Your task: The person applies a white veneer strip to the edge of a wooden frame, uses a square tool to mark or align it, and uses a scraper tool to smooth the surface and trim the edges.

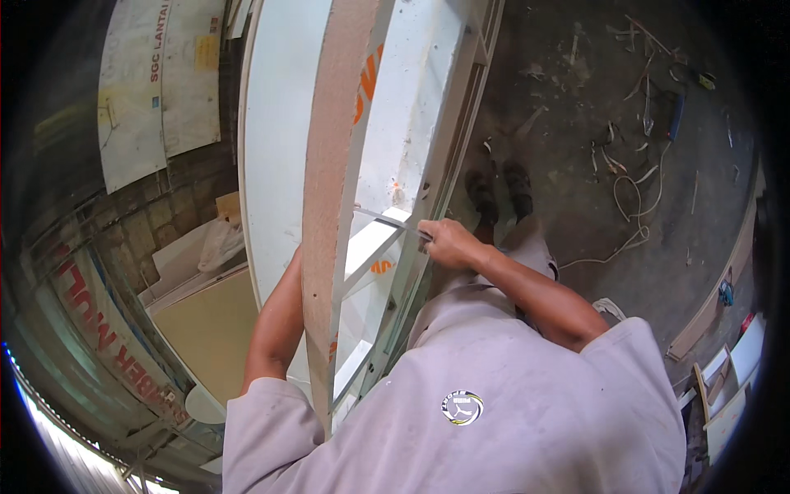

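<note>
My right hand point(448, 244) is closed around the near end of a thin grey metal tool point(401, 223), like a long narrow blade; its exact kind is not clear. The tool lies across the end of a white bar point(372, 249) inside a long white panel frame point(411, 90). Its far tip reaches close to a tall board with a brown edge point(325, 165). My left forearm point(278, 317) reaches up behind that board, which hides my left hand and its fingers.
On the dark floor point(568, 148) at the right lie scraps, offcuts and a looping pale cord point(638, 206). Left of the work lean a beige panel point(210, 321) and other sheets. A long wooden strip point(712, 309) lies at the far right, near a small white frame point(724, 387).
</note>
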The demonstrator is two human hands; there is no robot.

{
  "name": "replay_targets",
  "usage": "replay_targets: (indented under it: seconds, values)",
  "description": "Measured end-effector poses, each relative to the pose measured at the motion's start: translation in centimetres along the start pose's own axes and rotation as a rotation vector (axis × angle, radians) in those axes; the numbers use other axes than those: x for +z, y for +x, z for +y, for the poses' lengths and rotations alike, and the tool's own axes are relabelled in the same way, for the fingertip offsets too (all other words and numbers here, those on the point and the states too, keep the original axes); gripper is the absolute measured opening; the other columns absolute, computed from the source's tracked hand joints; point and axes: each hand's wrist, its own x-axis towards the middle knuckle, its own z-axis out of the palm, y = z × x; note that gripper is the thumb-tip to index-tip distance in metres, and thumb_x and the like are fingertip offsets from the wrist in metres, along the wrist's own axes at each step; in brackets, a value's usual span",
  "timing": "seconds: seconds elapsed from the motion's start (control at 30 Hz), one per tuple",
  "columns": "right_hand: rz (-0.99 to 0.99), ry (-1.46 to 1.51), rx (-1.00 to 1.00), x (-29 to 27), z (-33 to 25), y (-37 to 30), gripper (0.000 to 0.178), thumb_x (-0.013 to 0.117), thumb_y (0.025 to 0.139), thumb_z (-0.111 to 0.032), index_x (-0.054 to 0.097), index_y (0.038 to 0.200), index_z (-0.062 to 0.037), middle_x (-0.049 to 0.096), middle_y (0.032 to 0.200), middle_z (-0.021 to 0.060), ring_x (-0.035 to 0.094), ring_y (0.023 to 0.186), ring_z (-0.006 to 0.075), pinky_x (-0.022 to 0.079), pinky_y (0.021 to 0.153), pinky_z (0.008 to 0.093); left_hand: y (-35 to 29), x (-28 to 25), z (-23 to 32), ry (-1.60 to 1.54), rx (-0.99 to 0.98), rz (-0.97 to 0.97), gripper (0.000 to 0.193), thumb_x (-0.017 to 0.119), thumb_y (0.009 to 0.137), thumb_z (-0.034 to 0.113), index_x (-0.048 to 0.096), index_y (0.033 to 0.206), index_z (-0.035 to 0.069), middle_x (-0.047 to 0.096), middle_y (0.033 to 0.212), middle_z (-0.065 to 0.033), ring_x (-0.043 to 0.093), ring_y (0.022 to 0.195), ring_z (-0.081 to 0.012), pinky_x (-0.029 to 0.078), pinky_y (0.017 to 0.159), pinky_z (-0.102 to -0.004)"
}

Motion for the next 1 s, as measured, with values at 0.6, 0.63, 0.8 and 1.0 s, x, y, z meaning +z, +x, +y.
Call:
replay_targets:
  seconds: [0.6, 0.63, 0.8, 1.0]
  values:
    - [-0.017, -0.042, 0.024, -0.9, 3.0, 0.2, 0.027, 0.059, 0.089, -0.027, 0.064, 0.096, -0.0016, 0.067, 0.086, 0.0264, 0.065, 0.087, 0.0457, 0.049, 0.077, 0.0540, 2.4, -1.5, -1.8, 0.178, -0.046, -0.128, 0.031, 0.066, 0.090, 0.031, 0.065, 0.089, 0.001, 0.056, 0.063, -0.0058, 0.051, 0.049, -0.0138, 0.038, 0.044, -0.0293]
    - [-0.007, -0.029, 0.020, -1.3, 2.3, -0.9, 0.031, 0.062, 0.090, -0.032, 0.064, 0.095, -0.0015, 0.067, 0.084, 0.0260, 0.065, 0.085, 0.0454, 0.049, 0.076, 0.0535, 1.3, -1.7, -1.1, 0.205, -0.002, -0.115, 0.034, 0.066, 0.092, 0.034, 0.067, 0.095, 0.001, 0.058, 0.065, -0.0054, 0.054, 0.052, -0.0133, 0.039, 0.046, -0.0288]
    - [0.200, -0.056, 0.109, -7.5, 0.6, -5.5, 0.049, 0.070, 0.088, -0.050, 0.063, 0.088, -0.0008, 0.063, 0.075, 0.0229, 0.064, 0.074, 0.0402, 0.047, 0.069, 0.0488, -6.1, -6.7, 4.8, 0.133, 0.167, 0.092, 0.036, 0.061, 0.100, 0.040, 0.067, 0.103, 0.004, 0.063, 0.074, -0.0040, 0.057, 0.059, -0.0089, 0.045, 0.054, -0.0236]
    - [0.574, -0.210, 0.141, -15.9, 4.0, -8.2, 0.048, 0.072, 0.087, -0.047, 0.062, 0.086, 0.0005, 0.060, 0.071, 0.0196, 0.058, 0.066, 0.0350, 0.045, 0.064, 0.0449, -22.8, -4.9, 8.9, -0.055, 0.833, 0.877, 0.023, 0.059, 0.102, 0.023, 0.066, 0.104, 0.002, 0.058, 0.072, -0.0028, 0.054, 0.062, -0.0095, 0.045, 0.060, -0.0253]
